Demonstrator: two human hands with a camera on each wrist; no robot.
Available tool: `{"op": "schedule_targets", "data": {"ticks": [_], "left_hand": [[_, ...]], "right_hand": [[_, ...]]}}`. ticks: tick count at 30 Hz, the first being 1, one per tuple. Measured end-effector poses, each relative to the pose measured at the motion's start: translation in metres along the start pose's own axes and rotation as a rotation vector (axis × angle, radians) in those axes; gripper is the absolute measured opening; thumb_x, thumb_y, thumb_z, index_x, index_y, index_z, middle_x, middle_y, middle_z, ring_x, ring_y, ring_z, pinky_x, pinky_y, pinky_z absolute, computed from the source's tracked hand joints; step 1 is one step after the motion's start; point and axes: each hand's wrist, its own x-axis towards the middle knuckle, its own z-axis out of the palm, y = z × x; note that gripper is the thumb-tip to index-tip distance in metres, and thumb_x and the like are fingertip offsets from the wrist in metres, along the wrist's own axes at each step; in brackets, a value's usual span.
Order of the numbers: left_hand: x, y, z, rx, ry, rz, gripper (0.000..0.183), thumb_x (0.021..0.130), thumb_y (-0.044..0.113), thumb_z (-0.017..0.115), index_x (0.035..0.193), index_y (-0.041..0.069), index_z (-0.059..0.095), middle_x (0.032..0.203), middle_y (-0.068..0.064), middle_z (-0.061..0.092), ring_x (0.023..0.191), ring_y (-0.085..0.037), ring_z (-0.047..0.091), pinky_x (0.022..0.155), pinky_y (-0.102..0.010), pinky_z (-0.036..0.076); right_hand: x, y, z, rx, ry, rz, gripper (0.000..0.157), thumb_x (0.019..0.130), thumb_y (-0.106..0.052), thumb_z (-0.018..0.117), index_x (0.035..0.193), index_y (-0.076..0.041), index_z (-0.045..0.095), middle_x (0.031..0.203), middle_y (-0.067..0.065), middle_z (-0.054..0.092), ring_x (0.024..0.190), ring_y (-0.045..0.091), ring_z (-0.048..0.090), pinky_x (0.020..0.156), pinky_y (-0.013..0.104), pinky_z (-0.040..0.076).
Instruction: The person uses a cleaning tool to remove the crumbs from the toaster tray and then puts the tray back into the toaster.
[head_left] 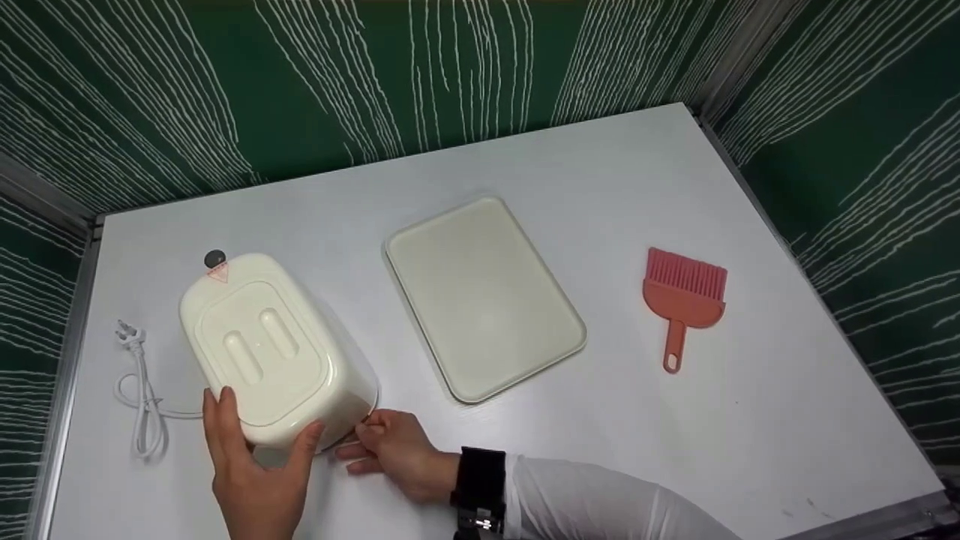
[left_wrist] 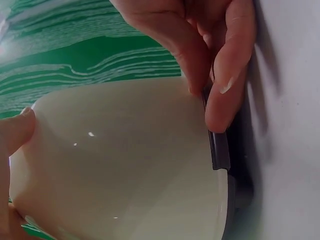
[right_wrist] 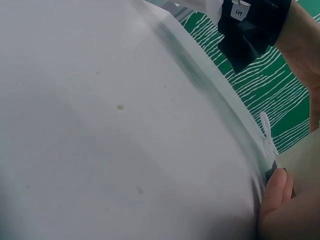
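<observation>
A cream toaster (head_left: 259,345) with a lid over its top stands at the left of the table, its dark knob (head_left: 215,259) at the far end. Its near end is held by my left hand (head_left: 259,480), fingers on one side and thumb on the other. Low at that same end, my right hand (head_left: 409,454) pinches a dark strip (left_wrist: 220,152) along the base, which looks like the crumb tray's edge. The left wrist view shows the thumb and fingers on either side of this strip; the rest of it is hidden under the body.
A cream rectangular tray (head_left: 486,300) lies mid-table, right of the toaster. Farther right is a coral hand brush (head_left: 684,300), bristles pointing away. The toaster's white power cord (head_left: 146,409) with its plug lies bundled at the left. Green walls with white streaks border the table.
</observation>
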Motion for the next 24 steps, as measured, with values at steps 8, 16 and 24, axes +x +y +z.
{"op": "schedule_targets", "data": {"ticks": [8,16,24], "left_hand": [[-0.0013,-0.0006,0.0007,-0.102,0.010,0.017,0.111,0.073,0.000,0.095,0.164,0.013,0.034,0.169,-0.019,0.023,0.144,-0.039,0.040,0.096,-0.007,0.038],[-0.0021,-0.0003,0.0017,-0.075,0.031,0.013,0.110,0.072,0.001,0.096,0.164,0.011,0.035,0.169,-0.020,0.023,0.145,-0.039,0.040,0.097,-0.008,0.038],[-0.0011,-0.0020,0.0032,-0.089,0.041,0.046,0.110,0.071,0.001,0.097,0.162,0.010,0.037,0.168,-0.020,0.027,0.143,-0.039,0.042,0.096,-0.007,0.039]], "right_hand": [[0.0003,0.0034,0.0008,0.016,0.032,-0.030,0.012,0.106,0.002,0.054,0.097,-0.004,0.059,0.102,0.019,0.076,0.100,0.029,0.076,0.077,0.036,0.064],[-0.0015,0.0063,0.0016,0.143,0.014,-0.015,0.011,0.106,0.000,0.055,0.112,0.006,0.062,0.111,0.017,0.075,0.108,0.028,0.073,0.087,0.040,0.062],[-0.0032,0.0074,0.0027,0.132,0.023,-0.046,0.011,0.107,-0.001,0.054,0.113,0.006,0.061,0.105,0.015,0.075,0.106,0.027,0.074,0.084,0.037,0.063]]}}
